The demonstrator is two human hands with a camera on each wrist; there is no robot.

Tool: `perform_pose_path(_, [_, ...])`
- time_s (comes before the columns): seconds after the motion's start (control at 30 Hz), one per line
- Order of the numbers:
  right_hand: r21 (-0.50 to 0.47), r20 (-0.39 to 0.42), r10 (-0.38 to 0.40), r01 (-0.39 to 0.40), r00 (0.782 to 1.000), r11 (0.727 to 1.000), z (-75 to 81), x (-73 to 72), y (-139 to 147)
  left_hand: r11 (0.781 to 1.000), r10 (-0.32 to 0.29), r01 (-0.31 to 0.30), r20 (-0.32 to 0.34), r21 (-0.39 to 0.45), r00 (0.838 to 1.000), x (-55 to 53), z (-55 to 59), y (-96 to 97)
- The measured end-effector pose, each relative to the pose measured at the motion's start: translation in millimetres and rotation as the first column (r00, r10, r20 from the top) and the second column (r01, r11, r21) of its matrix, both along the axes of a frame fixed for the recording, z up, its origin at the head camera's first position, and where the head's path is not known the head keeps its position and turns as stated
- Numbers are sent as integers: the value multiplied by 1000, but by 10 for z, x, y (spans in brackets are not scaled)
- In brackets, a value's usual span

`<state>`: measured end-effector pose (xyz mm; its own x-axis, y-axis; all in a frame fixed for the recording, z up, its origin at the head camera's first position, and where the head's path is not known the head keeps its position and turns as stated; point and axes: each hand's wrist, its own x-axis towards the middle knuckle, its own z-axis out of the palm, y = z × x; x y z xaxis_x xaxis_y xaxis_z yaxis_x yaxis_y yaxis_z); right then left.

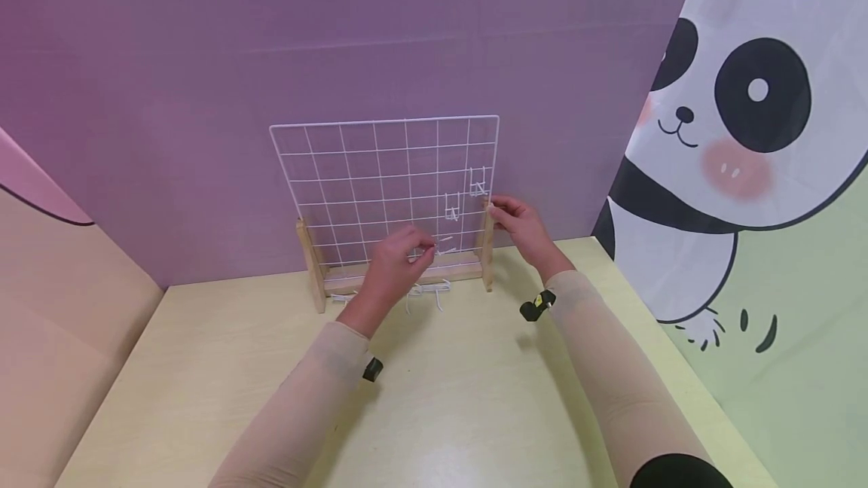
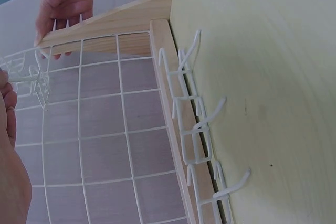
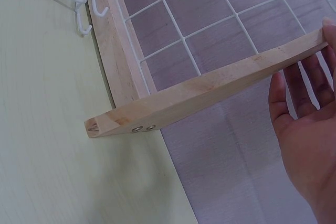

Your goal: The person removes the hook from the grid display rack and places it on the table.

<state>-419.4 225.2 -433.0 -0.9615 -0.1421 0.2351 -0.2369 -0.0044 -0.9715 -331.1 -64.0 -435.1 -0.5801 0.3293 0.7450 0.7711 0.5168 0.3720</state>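
Nearest are two beige sleeves (image 1: 298, 405), reaching from the tabletop's near edge towards its back edge, each with a small black device (image 1: 373, 369) by the wrist. The left hand (image 1: 398, 260) is closed to a pinch, thumb and fingertips together on one white wire hook (image 1: 445, 251), held up before the lower right part of the grid; whether that hook touches the wires I cannot tell. Beneath it, more loose hooks (image 2: 212, 116) lie in a row on the tabletop (image 1: 434, 413), along the front of the base rail (image 1: 447, 272) — their prongs point away from the wood.

The rail joins a left wooden upright (image 1: 310, 266) and a right wooden upright (image 1: 487, 247), standing near the middle of the tabletop's back edge. The right hand (image 1: 525, 228) grips the top of the right one, thumb at its tip and fingers behind. Between the uprights rises the white wire grid (image 1: 409, 174), with two hooks hung near its right side — an upper hook (image 1: 478, 185) and a lower hook (image 1: 452, 211) to its left. Beyond are a purple backdrop (image 1: 380, 21) and, to the right, a panda picture (image 1: 753, 209).
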Motion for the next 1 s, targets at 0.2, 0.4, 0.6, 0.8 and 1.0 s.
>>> perform_pose_path(0.2, [-9, -5, -3, 3, 1000, 1000, -22, -20, -3, 999, -13, 13, -4, -47, 1000, -21, -41, 48])
perform_pose_path(0.4, [-1, 0, -13, 13, 1000, 1000, -18, -10, -4, 995, -27, 27, -5, -95, 1000, -41, -76, 104])
perform_pose_path(0.6, [9, -1, -4, 4, 1000, 1000, -8, -7, -4, 990, -26, 27, 2, -141, 1000, -52, -104, 179])
perform_pose_path(0.8, [5, 0, 0, 0, 1000, 1000, 2, 11, -5, 983, -14, 18, 24, -181, 1000, -68, -163, 247])
perform_pose_path(1.0, [6, -3, 4, -4, 1000, 1000, -8, 8, 1, 980, -11, 22, 56, -197, 998, -101, -223, 290])
